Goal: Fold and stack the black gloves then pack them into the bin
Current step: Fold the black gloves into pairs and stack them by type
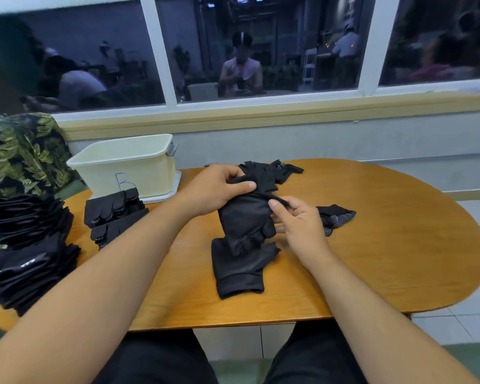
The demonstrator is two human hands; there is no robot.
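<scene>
Both hands hold one soft black glove [243,217] above the round wooden table [385,259]. The left hand [215,191] grips its top. The right hand [299,223] pinches its edge. The pale bin [128,164] sits behind, to the left.

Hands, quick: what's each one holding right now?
Left hand: closed, gripping the upper end of the black glove.
Right hand: closed, pinching the same glove's edge.

bare tabletop [399,245] at right, folded gloves [114,214] and bin [128,164] crowding left
</scene>
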